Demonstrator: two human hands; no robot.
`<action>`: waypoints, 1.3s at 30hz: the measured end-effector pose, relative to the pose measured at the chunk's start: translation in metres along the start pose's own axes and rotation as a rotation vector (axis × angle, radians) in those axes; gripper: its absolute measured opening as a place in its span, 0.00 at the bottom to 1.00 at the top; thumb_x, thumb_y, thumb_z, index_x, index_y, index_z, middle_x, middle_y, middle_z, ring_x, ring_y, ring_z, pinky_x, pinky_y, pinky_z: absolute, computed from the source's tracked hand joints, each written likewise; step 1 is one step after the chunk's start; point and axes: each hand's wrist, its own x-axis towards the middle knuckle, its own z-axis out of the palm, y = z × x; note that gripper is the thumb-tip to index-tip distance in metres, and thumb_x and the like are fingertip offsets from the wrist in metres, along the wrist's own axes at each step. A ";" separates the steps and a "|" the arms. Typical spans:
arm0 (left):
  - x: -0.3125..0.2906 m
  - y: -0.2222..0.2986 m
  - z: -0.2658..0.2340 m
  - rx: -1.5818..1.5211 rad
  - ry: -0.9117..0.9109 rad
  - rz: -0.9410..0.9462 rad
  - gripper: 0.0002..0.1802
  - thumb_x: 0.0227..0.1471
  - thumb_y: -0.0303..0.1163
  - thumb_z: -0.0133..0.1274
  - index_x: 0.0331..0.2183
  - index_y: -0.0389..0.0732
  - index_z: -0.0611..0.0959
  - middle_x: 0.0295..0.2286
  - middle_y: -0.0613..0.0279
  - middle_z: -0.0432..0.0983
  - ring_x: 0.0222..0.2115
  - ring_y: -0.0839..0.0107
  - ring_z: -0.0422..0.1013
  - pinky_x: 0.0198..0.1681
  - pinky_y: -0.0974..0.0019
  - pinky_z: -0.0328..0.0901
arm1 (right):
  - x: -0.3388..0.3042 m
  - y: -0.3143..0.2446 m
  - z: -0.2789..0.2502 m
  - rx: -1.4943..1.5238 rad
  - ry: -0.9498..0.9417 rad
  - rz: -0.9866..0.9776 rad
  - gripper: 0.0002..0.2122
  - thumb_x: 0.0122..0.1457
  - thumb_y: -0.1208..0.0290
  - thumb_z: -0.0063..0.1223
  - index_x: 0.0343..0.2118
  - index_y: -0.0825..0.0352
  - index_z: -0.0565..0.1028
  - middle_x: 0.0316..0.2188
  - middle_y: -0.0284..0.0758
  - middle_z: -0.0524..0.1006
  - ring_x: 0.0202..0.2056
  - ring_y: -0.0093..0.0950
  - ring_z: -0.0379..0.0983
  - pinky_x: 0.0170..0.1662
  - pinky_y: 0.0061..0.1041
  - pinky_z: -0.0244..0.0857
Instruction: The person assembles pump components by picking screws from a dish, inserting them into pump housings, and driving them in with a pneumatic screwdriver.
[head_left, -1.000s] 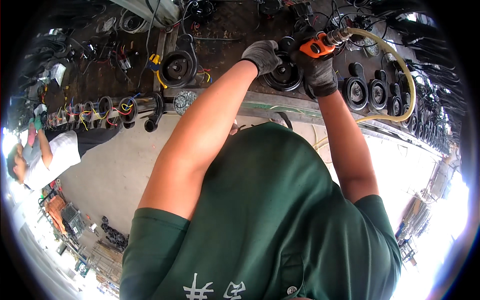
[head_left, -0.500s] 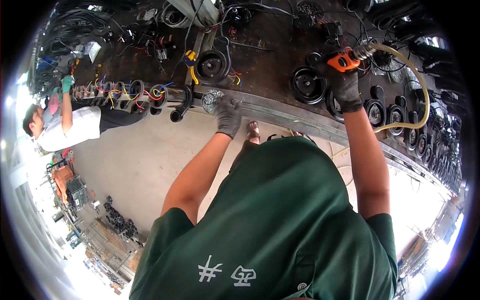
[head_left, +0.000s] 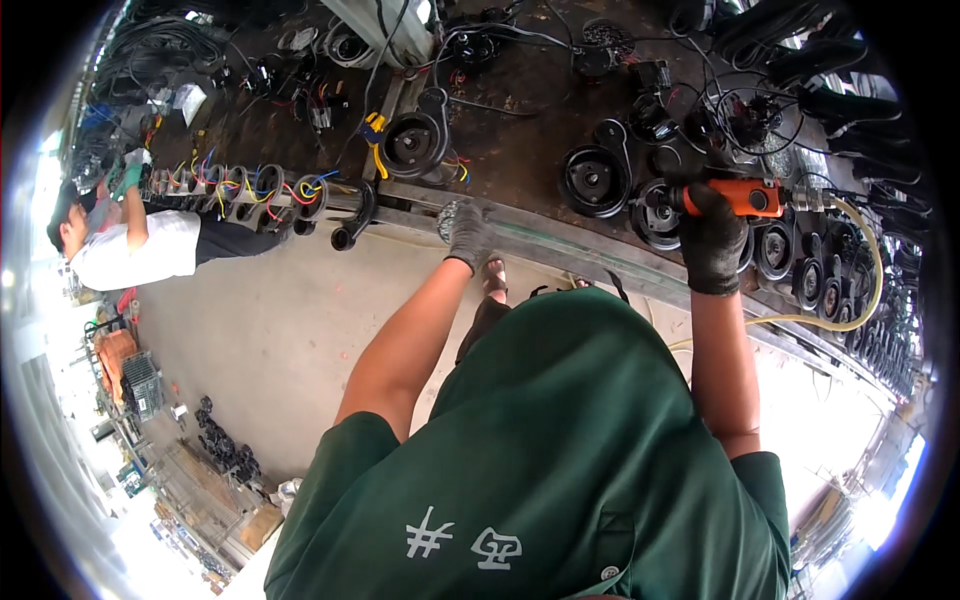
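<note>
My gloved right hand [head_left: 714,245] is wrapped round an orange air screwdriver [head_left: 750,197]. The tool lies nearly level, its dark tip pointing left over a round black housing [head_left: 655,222] near the bench edge. Whether the tip touches the housing cannot be made out. At the front edge of the bench, my gloved left hand [head_left: 470,238] is closed on a clump of small silver screws [head_left: 447,218]; its fingertips are partly hidden. Another round black housing with an arm [head_left: 594,182] sits between my hands, farther in.
Yellow-handled pliers [head_left: 374,140] lie beside a black housing [head_left: 412,146]. A row of grey rings with coloured wires [head_left: 270,182] runs left toward a co-worker in a white shirt [head_left: 140,250]. More black housings [head_left: 775,250] line the right edge, under a yellowish air hose [head_left: 878,265].
My right hand has come nearer to me and swung the screwdriver level, its tip now over the housing. The left hand and the screw clump have shifted slightly right along the bench edge.
</note>
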 end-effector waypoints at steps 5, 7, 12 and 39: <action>0.004 0.015 0.019 -0.040 -0.010 0.188 0.08 0.50 0.30 0.57 0.35 0.43 0.84 0.33 0.45 0.79 0.40 0.47 0.75 0.43 0.48 0.68 | -0.009 -0.002 -0.017 -0.017 0.045 0.002 0.26 0.51 0.79 0.54 0.57 0.68 0.70 0.42 0.37 0.77 0.47 0.35 0.76 0.54 0.39 0.69; -0.001 0.015 0.022 0.077 0.040 0.191 0.11 0.50 0.31 0.58 0.38 0.44 0.85 0.33 0.46 0.79 0.43 0.49 0.75 0.45 0.50 0.69 | -0.011 -0.001 -0.023 -0.026 0.044 0.002 0.24 0.52 0.78 0.56 0.55 0.68 0.71 0.43 0.37 0.77 0.46 0.33 0.76 0.54 0.36 0.70; 0.018 0.044 -0.006 0.234 -0.242 0.124 0.13 0.52 0.34 0.58 0.40 0.44 0.85 0.37 0.47 0.80 0.44 0.49 0.75 0.47 0.51 0.70 | -0.014 -0.001 -0.009 0.019 0.034 0.036 0.21 0.52 0.78 0.56 0.52 0.69 0.72 0.43 0.38 0.78 0.43 0.31 0.77 0.51 0.31 0.71; 0.019 0.005 0.012 0.065 -0.279 0.138 0.16 0.47 0.36 0.65 0.40 0.46 0.85 0.51 0.50 0.71 0.49 0.53 0.71 0.54 0.55 0.67 | -0.009 0.020 0.006 -0.526 0.035 -0.164 0.11 0.55 0.82 0.53 0.43 0.71 0.75 0.36 0.35 0.78 0.38 0.28 0.77 0.44 0.27 0.72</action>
